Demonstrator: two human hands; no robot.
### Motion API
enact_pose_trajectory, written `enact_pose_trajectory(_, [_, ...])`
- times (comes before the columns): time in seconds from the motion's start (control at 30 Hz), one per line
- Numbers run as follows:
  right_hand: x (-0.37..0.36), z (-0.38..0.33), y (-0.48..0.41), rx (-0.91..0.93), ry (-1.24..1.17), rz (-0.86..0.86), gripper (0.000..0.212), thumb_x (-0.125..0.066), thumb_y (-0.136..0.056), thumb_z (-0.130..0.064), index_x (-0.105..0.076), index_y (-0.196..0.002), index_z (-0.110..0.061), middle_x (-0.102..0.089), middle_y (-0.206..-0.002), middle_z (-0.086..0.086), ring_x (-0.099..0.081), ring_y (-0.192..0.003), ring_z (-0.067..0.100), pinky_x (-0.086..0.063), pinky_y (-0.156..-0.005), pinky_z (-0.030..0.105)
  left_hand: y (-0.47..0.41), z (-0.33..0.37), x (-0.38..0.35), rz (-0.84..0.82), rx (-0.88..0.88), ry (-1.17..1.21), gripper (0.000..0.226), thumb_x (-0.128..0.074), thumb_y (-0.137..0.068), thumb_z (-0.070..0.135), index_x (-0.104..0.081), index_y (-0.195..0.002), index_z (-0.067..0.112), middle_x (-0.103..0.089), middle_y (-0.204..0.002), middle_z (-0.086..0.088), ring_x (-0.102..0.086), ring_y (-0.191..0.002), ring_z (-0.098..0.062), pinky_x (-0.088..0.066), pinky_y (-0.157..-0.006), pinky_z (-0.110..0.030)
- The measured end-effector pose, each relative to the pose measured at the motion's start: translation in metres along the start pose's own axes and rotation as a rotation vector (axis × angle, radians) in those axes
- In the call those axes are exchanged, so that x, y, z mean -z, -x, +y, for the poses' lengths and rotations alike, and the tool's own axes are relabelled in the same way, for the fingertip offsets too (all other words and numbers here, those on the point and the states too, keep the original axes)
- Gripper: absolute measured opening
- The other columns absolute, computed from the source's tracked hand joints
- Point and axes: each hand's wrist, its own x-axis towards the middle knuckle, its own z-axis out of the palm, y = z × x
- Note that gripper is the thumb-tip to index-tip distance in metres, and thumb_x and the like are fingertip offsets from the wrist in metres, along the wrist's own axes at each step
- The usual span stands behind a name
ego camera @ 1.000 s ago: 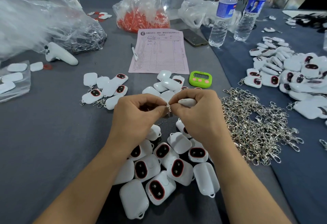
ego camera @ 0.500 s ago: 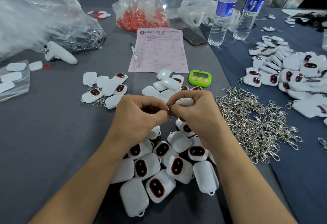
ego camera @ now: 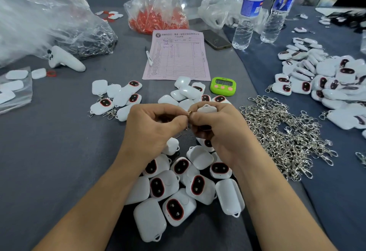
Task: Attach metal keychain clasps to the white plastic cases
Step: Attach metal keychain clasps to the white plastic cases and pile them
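At far left a clear plastic bag runs off the frame, its contents blurred. The left hand has its fingers curled, thumb and forefinger pinching a metal clasp, of which only a small glint shows (the rest sits behind the fingertips). Touching it, the right hand grips a white case, only its top edge peeking above the knuckles. Under both wrists lie loose cases; the clasp pile lies further right.
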Motion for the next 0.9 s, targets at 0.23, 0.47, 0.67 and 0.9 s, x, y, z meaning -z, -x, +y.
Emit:
enact_pose_trajectory(0.23, [0.002, -0.001, 0.002, -0.043, 0.093, -0.042, 0.026, -0.065, -0.084, 0.007, -0.071, -0.07, -0.014, -0.06, -0.067, 0.008, -0.051, -0.057, 0.017, -0.039, -0.049, 0.022, 0.001, -0.002, 0.003, -0.04, 0.002, -0.04, 0.015, -0.077, -0.07, 0.006, -0.079, -0.07, 0.021, -0.072, -0.065, 0.005, -0.056, -0.053, 0.001, -0.043, -0.053, -0.011])
enact_pose_trajectory(0.47, [0.004, -0.001, 0.001, -0.021, 0.182, -0.069, 0.031, -0.063, -0.082, 0.008, -0.071, -0.068, -0.019, -0.061, -0.066, 0.006, -0.05, -0.056, 0.015, -0.036, -0.049, 0.023, -0.002, -0.002, 0.008, -0.105, 0.073, -0.022, 0.016, -0.078, -0.067, 0.011, -0.081, -0.071, 0.026, -0.069, -0.065, -0.015, -0.049, -0.054, -0.018, -0.039, -0.052, -0.031])
enact_pose_trajectory(0.67, [0.005, 0.0, 0.001, -0.005, 0.22, -0.089, 0.034, -0.062, -0.081, 0.011, -0.07, -0.065, -0.018, -0.058, -0.058, 0.002, -0.047, -0.049, 0.009, -0.037, -0.044, 0.018, -0.004, -0.003, 0.012, -0.16, 0.095, 0.005, 0.017, -0.077, -0.066, 0.009, -0.081, -0.069, 0.025, -0.069, -0.058, -0.008, -0.05, -0.049, -0.013, -0.04, -0.046, -0.024])
enact_pose_trajectory(0.9, [0.004, 0.003, 0.0, 0.016, 0.252, -0.104, 0.029, -0.064, -0.082, 0.008, -0.07, -0.068, -0.017, -0.059, -0.058, 0.001, -0.048, -0.05, 0.01, -0.038, -0.045, 0.018, -0.003, -0.005, 0.009, -0.126, 0.067, -0.066, 0.01, -0.074, -0.064, 0.013, -0.078, -0.068, 0.021, -0.066, -0.056, 0.0, -0.048, -0.048, -0.008, -0.04, -0.046, -0.02])
